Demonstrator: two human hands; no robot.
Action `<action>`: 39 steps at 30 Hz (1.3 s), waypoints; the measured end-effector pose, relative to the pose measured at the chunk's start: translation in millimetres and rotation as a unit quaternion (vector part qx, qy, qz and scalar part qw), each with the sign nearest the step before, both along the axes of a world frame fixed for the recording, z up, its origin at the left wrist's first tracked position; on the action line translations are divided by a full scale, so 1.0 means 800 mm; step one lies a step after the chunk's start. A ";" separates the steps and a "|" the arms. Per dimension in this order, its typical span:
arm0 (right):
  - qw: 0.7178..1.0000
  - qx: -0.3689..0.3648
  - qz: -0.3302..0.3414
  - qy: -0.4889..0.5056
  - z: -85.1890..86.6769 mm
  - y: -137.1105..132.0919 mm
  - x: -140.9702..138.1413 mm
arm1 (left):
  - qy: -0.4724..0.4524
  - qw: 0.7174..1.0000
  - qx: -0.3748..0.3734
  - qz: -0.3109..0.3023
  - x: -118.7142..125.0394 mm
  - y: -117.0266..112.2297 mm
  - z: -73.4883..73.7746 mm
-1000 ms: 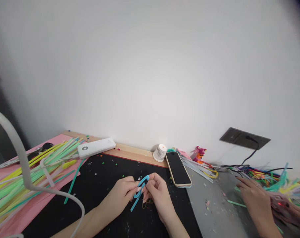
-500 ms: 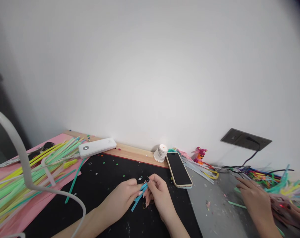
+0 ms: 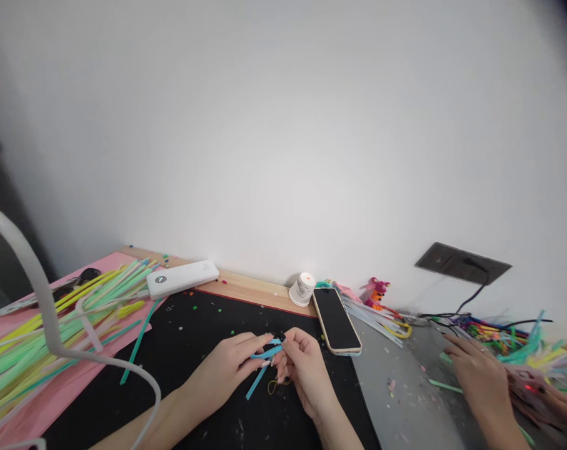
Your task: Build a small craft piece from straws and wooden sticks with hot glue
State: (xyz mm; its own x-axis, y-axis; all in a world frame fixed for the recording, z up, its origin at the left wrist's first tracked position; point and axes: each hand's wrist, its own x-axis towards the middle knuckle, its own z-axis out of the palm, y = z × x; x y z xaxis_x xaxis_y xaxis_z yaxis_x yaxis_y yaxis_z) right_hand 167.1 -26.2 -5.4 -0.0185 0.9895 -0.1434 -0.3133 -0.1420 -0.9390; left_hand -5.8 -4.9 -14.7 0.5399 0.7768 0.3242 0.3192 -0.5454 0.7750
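Over the black mat point(image 3: 194, 350), a light blue pipe cleaner point(image 3: 267, 354) is folded into a loop, with one straight end point(image 3: 256, 384) pointing down toward the mat. My left hand point(image 3: 229, 365) pinches the loop from the left with thumb and fingers. From the right, my right hand point(image 3: 306, 369) grips the other side of it, its fingertips nearly meeting those of the left. A thin yellowish loop point(image 3: 278, 384), perhaps a rubber band, shows just below the right fingers. Part of the pipe cleaner is hidden behind the fingers.
Bundled pipe cleaners point(image 3: 100, 306) lie on pink paper at left, near a white power bank point(image 3: 184, 279). A white cable point(image 3: 44, 300) crosses the front left. Beyond my hands are a paper cup point(image 3: 302, 289), a phone point(image 3: 336, 320) and a small figure point(image 3: 377, 294). Another person's hand point(image 3: 482, 378) works at right.
My left fingers have shifted up and opened a little around the blue pipe cleaner, whose folded part now lies flatter. More of the yellowish loop shows below my right hand.
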 end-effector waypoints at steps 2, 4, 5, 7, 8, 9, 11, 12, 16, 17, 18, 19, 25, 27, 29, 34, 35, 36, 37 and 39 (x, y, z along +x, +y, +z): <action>1.000 -0.002 -0.001 -0.006 0.001 0.000 0.000 | 0.015 1.000 0.005 0.001 -0.001 0.001 0.001; 1.000 -0.003 -0.002 -0.010 0.001 0.000 0.000 | 0.026 1.000 0.008 0.002 -0.001 0.001 0.003; 1.000 -0.002 -0.003 -0.012 0.001 0.000 0.000 | 0.029 1.000 0.008 0.002 -0.001 0.001 0.004; 1.000 -0.001 -0.003 -0.013 0.000 0.001 0.001 | 0.034 0.999 0.009 0.001 -0.001 0.001 0.008; 1.000 -0.001 -0.003 -0.013 0.000 0.001 0.001 | 0.036 0.999 0.009 0.001 -0.001 0.001 0.009; 1.000 -0.002 -0.002 -0.013 0.000 0.001 0.001 | 0.037 0.999 0.009 0.002 -0.001 0.000 0.011; 1.000 -0.003 0.000 -0.013 0.000 0.000 0.001 | 0.036 0.999 0.008 0.002 0.000 0.000 0.012; 1.000 -0.003 0.002 -0.013 0.001 0.000 0.001 | 0.034 0.999 0.007 0.001 0.000 0.000 0.012; 1.000 0.000 0.000 -0.012 0.003 -0.001 0.001 | 0.021 1.000 0.009 0.002 -0.001 0.000 0.011; 1.000 0.002 -0.001 -0.008 0.004 -0.001 0.001 | 0.019 1.000 0.013 0.007 -0.001 0.000 0.010; 1.000 0.004 -0.002 -0.003 0.005 -0.002 0.001 | 0.019 1.000 0.018 0.013 -0.001 0.000 0.010; 1.000 0.006 -0.003 0.003 0.006 -0.002 0.002 | 0.020 0.999 0.024 0.021 -0.002 0.000 0.010; 0.999 -0.010 -0.008 0.038 0.008 -0.001 0.007 | 0.026 0.997 0.060 0.034 -0.004 0.003 0.008; 0.999 -0.018 0.002 0.046 0.006 -0.001 0.009 | 0.028 0.997 0.071 0.025 -0.005 0.004 0.008; 0.998 -0.022 0.011 0.051 0.004 0.000 0.009 | 0.034 0.996 0.083 0.021 -0.006 0.004 0.007; 0.998 -0.025 0.018 0.050 0.001 0.000 0.009 | 0.066 0.989 0.134 0.016 -0.007 0.005 0.005; 0.998 -0.024 0.017 0.050 0.001 0.000 0.009 | 0.073 0.987 0.145 0.015 -0.007 0.005 0.005; 0.998 -0.023 0.018 0.049 0.001 0.000 0.009 | 0.079 0.985 0.152 0.016 -0.007 0.005 0.005; 0.998 -0.022 0.018 0.050 0.002 0.000 0.009 | 0.084 0.984 0.157 0.017 -0.006 0.005 0.005; 0.998 -0.023 0.017 0.050 0.002 0.000 0.009 | 0.091 0.983 0.161 0.016 -0.006 0.005 0.006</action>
State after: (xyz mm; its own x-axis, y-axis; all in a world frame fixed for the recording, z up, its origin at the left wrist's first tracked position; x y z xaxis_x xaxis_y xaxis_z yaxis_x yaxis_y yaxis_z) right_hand 174.0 -25.9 -3.7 -0.0689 0.9805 -0.1838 -0.3991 -0.1960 -0.8957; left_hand -10.3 -1.0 -10.0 0.5881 0.6677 0.4563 0.4581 -0.7400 0.4925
